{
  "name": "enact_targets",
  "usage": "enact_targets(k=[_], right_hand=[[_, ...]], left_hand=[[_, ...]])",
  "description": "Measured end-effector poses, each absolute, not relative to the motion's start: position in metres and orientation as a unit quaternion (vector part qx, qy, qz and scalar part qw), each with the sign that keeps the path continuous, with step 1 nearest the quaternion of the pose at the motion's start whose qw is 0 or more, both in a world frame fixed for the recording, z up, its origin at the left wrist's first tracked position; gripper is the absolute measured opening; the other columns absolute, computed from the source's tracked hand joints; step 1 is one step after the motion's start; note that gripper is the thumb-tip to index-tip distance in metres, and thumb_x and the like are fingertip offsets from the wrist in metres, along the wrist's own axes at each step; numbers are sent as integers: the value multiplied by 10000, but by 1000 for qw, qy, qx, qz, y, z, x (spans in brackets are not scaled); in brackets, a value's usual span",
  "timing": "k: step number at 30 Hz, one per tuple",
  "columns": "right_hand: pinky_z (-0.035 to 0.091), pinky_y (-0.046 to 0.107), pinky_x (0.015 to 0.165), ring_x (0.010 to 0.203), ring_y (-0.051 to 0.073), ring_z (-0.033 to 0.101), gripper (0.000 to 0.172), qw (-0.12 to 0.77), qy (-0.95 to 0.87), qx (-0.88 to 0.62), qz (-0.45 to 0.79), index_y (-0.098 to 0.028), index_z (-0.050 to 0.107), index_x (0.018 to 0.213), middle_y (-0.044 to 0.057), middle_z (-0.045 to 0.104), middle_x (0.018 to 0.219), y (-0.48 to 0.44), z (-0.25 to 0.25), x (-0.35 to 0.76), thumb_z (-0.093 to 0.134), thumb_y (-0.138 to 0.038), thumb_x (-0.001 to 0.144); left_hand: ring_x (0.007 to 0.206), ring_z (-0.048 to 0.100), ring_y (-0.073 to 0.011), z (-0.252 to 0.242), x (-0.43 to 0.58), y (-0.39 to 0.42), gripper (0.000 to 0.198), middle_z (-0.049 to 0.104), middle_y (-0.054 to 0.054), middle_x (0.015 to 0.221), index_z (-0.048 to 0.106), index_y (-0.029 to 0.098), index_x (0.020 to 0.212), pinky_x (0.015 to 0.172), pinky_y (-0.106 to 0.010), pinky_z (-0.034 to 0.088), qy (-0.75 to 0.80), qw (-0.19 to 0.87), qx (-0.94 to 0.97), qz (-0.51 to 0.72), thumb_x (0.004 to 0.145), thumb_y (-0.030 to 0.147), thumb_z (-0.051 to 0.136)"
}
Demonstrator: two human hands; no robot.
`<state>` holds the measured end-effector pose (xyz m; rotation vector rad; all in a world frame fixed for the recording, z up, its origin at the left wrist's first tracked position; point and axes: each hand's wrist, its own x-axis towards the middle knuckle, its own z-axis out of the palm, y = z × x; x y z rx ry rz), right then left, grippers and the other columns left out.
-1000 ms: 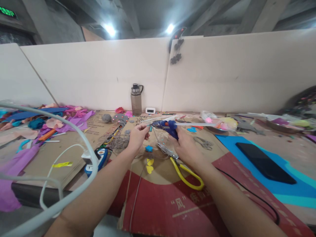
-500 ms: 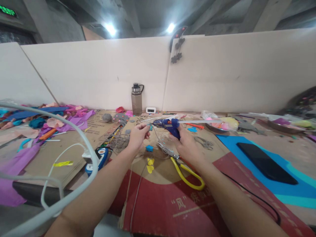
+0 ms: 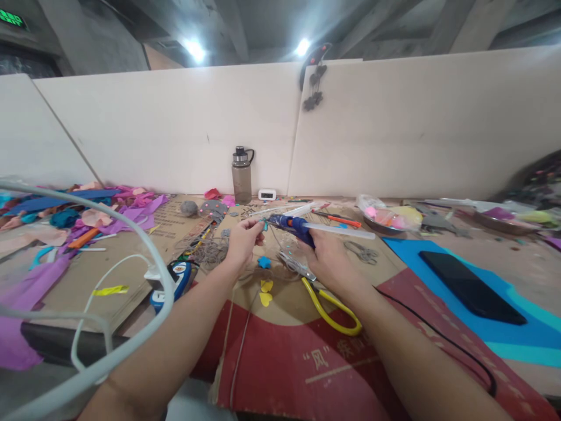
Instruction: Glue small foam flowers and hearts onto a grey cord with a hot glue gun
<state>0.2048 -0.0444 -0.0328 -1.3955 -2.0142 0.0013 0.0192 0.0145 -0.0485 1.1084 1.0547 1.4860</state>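
Observation:
My right hand [image 3: 329,262] grips a blue hot-glue gun [image 3: 293,224] with a clear glue stick [image 3: 339,230] poking out of its back toward the right. The gun's nozzle points left at a small teal piece [image 3: 264,223] pinched in the fingers of my left hand [image 3: 242,240]. Both hands hover above a cardboard sheet [image 3: 289,292]. Under them lie a blue star cut-out [image 3: 264,262], two yellow heart cut-outs [image 3: 265,293] and yellow-handled scissors [image 3: 326,301].
A grey water bottle [image 3: 242,175] and a small white clock [image 3: 267,195] stand by the white partition. Purple and pink paper scraps [image 3: 109,216] lie at left, with white cables [image 3: 131,275] and a tape dispenser [image 3: 175,280]. A black phone [image 3: 471,286] rests on blue foam at right.
The glue gun has tilted, its glue stick end dropping lower to the right. My left hand has stayed pinched at the nozzle, shifting slightly.

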Motion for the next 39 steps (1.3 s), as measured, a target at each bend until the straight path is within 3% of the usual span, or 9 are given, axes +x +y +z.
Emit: enact_targets(k=[10,39], right_hand=[[454,418,843,985,295,591,336,389,-753,-529,42,-128,534,1170,166,644,1095,-42,-36,207,454,-260,872],[463,409,805,935,291,604,279,374,-761,-530,30,-135,537,1110,167,650,1056,-43,-36,207,444,-264,881]], left_hand=[[409,450,-57,-48,20,14,261,506,39,472,565,143,658,407,-173,306,416,506,454,604,611,332,738],[393,430,-56,-48,19,15,213,495,47,455,582,148,661,392,-178,275,416,498,447,616,623,307,718]])
